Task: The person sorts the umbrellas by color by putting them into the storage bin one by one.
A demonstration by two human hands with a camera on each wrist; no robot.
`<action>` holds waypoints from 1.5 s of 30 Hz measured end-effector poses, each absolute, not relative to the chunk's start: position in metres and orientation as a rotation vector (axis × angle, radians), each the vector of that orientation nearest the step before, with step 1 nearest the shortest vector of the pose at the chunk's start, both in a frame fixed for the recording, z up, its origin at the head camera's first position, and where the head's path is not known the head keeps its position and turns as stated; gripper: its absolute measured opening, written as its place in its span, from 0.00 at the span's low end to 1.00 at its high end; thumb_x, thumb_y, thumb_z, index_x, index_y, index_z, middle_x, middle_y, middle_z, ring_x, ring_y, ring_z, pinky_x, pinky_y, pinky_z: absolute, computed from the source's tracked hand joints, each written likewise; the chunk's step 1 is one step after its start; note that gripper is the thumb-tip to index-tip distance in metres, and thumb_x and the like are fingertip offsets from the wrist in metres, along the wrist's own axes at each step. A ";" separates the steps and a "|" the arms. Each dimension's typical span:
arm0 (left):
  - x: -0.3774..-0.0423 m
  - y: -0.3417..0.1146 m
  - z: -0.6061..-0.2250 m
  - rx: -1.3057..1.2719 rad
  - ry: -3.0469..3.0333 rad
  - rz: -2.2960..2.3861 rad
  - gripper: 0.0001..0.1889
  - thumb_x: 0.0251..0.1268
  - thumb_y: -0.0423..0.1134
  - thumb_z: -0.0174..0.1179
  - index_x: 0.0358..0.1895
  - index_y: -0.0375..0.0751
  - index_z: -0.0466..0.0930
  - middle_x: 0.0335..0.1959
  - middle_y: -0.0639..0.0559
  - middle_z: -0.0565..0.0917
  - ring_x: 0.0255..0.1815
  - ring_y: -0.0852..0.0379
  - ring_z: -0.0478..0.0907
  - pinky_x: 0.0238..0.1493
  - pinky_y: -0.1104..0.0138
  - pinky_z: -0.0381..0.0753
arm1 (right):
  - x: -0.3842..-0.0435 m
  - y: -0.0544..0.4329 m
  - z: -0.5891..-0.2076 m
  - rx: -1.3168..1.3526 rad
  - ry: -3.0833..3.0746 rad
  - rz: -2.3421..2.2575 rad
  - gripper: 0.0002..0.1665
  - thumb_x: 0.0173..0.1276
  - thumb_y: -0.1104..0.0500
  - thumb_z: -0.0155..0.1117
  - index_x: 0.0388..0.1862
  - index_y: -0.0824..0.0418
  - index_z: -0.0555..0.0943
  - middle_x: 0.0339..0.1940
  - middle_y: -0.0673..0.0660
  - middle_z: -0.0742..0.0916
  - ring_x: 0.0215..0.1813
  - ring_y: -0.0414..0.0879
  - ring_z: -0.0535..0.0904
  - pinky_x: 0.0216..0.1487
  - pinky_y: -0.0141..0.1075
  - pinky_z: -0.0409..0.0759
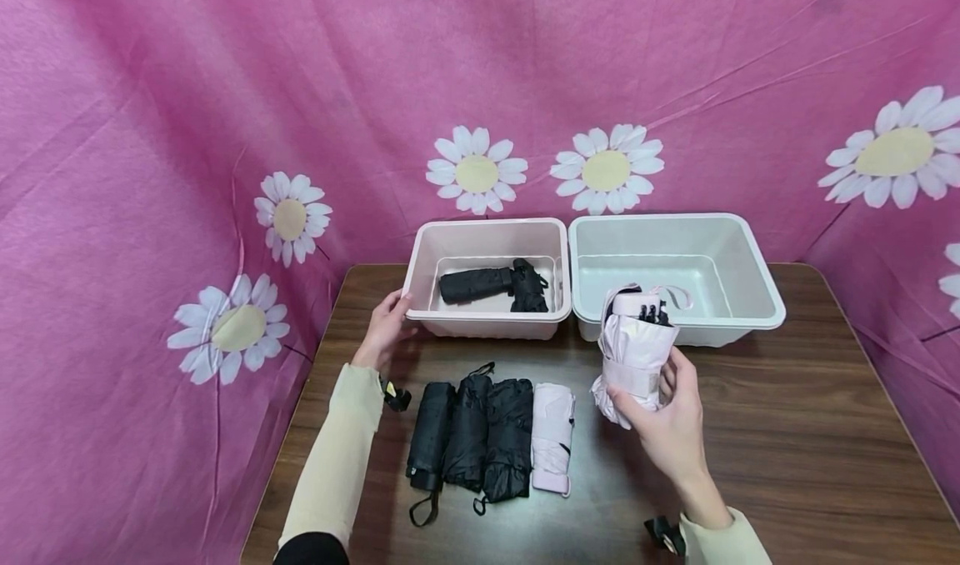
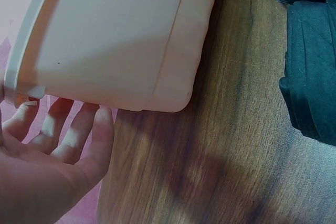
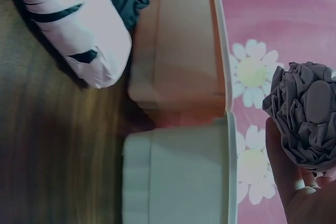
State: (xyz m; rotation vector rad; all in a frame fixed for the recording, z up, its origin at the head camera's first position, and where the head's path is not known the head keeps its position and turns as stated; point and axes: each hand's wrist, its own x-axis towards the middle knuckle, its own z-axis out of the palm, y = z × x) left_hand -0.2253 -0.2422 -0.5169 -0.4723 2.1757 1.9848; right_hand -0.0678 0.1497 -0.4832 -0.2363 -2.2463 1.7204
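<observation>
My right hand (image 1: 667, 423) grips a folded pale pink umbrella (image 1: 633, 365) upright, with thumb and fingers around its strap. It overlaps the front rim of the pale green bin (image 1: 757, 319) in the head view; the right wrist view shows its gathered end (image 3: 304, 124). My left hand (image 1: 386, 327) holds the front left corner of the pale pink bin (image 1: 487, 325), thumb at the rim and fingers along the side wall (image 2: 115, 51). Inside that bin lie a black folded umbrella (image 1: 475, 285) and a bunched black piece (image 1: 528, 286) beside it.
Three black folded umbrellas, left (image 1: 431, 432), middle (image 1: 467, 432) and right (image 1: 510, 440), lie side by side in front of the pink bin. Another pale pink umbrella (image 1: 552, 436) lies at their right. The wooden table (image 1: 810, 415) meets a pink flowered cloth (image 1: 375, 90) behind.
</observation>
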 end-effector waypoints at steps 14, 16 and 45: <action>-0.226 -0.243 -0.512 -0.482 2.112 2.002 0.25 0.76 0.46 0.48 0.70 0.41 0.64 0.63 0.35 0.68 0.46 0.56 0.68 0.39 0.65 0.81 | -0.094 0.159 -0.460 -0.241 -2.178 1.676 0.49 0.48 0.73 0.74 0.69 0.64 0.63 0.59 0.60 0.78 0.54 0.29 0.72 0.54 0.15 0.69; -0.224 -0.241 -0.506 -0.481 2.107 1.999 0.24 0.76 0.44 0.47 0.70 0.40 0.64 0.64 0.34 0.67 0.46 0.55 0.68 0.37 0.66 0.81 | -0.099 0.160 -0.458 -0.243 -2.163 1.673 0.49 0.48 0.73 0.73 0.69 0.64 0.63 0.58 0.59 0.78 0.53 0.30 0.73 0.53 0.16 0.70; -0.225 -0.242 -0.516 -0.500 2.160 2.002 0.23 0.76 0.48 0.47 0.69 0.44 0.66 0.63 0.39 0.69 0.49 0.55 0.70 0.61 0.45 0.72 | -0.164 0.170 -0.441 -0.511 -1.930 2.173 0.46 0.53 0.71 0.72 0.70 0.58 0.63 0.46 0.48 0.82 0.43 0.33 0.80 0.37 0.22 0.81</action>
